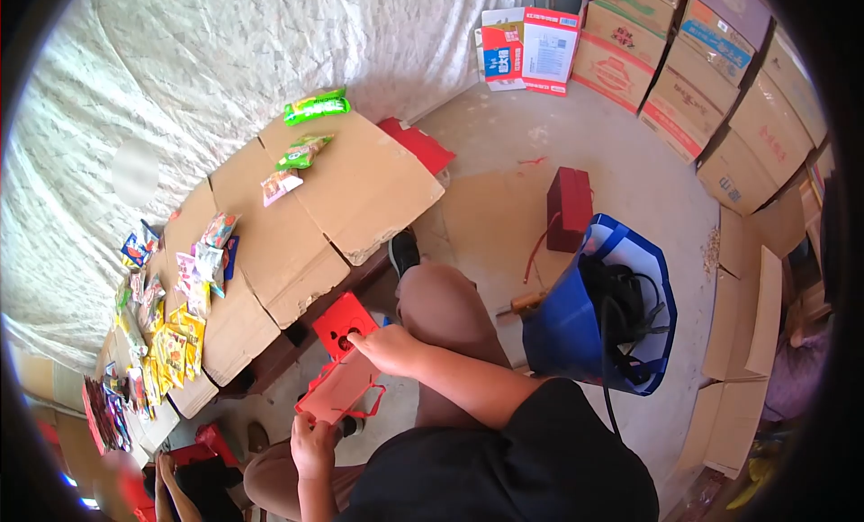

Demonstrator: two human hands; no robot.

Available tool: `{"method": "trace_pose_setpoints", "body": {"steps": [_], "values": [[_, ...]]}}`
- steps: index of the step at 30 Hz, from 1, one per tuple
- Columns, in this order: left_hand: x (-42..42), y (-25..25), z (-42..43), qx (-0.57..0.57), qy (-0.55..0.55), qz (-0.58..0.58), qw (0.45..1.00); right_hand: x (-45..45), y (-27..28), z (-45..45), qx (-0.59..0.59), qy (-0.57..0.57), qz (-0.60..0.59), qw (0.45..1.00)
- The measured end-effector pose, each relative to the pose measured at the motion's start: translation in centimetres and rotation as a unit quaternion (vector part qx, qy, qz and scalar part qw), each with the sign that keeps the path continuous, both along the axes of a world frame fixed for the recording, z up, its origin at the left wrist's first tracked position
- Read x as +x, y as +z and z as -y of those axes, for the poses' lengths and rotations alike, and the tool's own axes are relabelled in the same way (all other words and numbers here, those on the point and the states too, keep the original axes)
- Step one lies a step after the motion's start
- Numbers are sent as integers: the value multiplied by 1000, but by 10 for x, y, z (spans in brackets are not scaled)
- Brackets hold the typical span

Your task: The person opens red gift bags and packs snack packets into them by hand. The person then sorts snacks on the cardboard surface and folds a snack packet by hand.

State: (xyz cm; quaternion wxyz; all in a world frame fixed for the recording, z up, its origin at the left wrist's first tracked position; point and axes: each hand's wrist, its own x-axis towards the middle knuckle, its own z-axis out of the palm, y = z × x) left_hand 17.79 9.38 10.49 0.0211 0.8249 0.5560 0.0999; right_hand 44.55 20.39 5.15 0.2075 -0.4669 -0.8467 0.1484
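Both the left hand (312, 445) and the right hand (389, 349) are on one red box (337, 384), neither one free. The hands are well apart from each other, with the body of the box between them.

Position: the box is held in front of the torso, between the wearer's legs and just short of the near edge of the worktop (369, 175). Its long axis runs from the left hand, at the lower end in view, up and across to the right hand.

Left hand: fingers closed over the lower end of the box. Right hand: thumb on top at the upper end, where a bright red flap (345, 312) with dark openings or marks extends towards the worktop; fingers beneath are hidden. The right hand is the nearer to this flap; the left is at the opposite end. A red cord (378, 401) stands out from the side facing the torso.

Surroundings: yellow packets (173, 349) lie on the worktop beyond the left hand; a green packet (317, 107) lies at the far end. A blue bag (562, 337) stands on the floor at the wearer's right, a dark red box (570, 209) just beyond it.
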Motion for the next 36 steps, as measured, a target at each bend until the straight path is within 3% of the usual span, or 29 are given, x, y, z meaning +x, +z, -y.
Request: {"method": "trace_pose_setpoints", "body": {"steps": [5,8,10,12,14,18,27,31,36], "values": [[-7,-13,8,7,-8,20,1000,1,-2,5,-30,-1,-40,999],[-13,-11,15,-104,93,99,985,-3,-13,7,-24,2,-49,999],[-3,22,18,-81,76,97,989,-4,-6,8,-12,8,-58,998],[-14,15,19,-79,111,100,986,-8,5,9,-34,8,-15,999],[-22,18,20,-16,-17,49,999,-11,15,9,-42,20,-3,999],[-37,3,16,-38,14,76,996,-22,28,7,-71,21,41,996],[-66,-12,-20,-44,-36,186,981,-50,25,-5,-82,-15,23,996],[-82,-11,-51,-72,-48,170,982,-65,32,-12,-99,-46,55,993],[-99,-6,-93,-36,-94,237,966,-79,27,-19,-87,-82,44,992]]}}
